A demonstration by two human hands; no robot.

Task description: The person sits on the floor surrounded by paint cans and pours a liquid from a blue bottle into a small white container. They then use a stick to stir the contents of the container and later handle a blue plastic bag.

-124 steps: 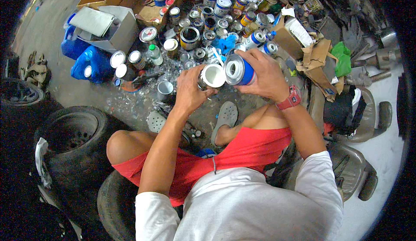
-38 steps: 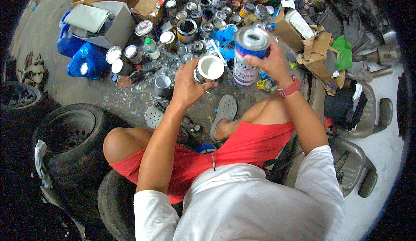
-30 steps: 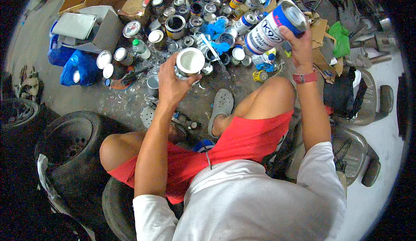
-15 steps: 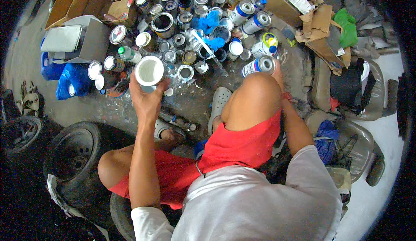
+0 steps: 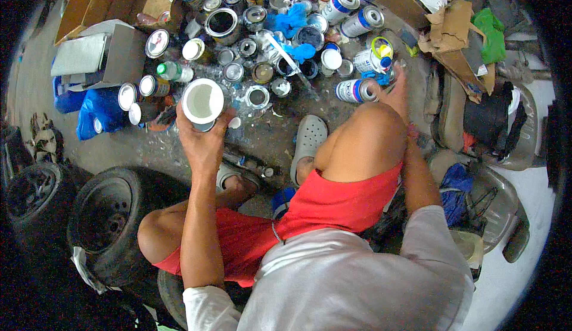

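Note:
My left hand (image 5: 202,143) is wrapped round a white cup (image 5: 203,101) and holds it upright over the floor. A pale, whitish layer shows inside the cup. Beyond my raised right knee, my right hand (image 5: 394,96) is partly hidden and slightly blurred. Its fingers stretch forward, beside a blue-and-white metal can (image 5: 356,91) and close to a white container with a yellow ring (image 5: 374,61). No object shows within those fingers.
Many open paint cans (image 5: 224,26) crowd the floor ahead, with crumpled blue gloves (image 5: 289,20) and a green-capped bottle (image 5: 175,71) among them. Cardboard boxes (image 5: 451,33) stand at both far sides. Wheels with tyres (image 5: 102,209) lie left; a plastic chair (image 5: 497,197) is right.
My right hand has moved off the blue-and-white can, forward and to the right, and its fingers now extend. My left hand keeps hold of the cup. The view has shifted slightly.

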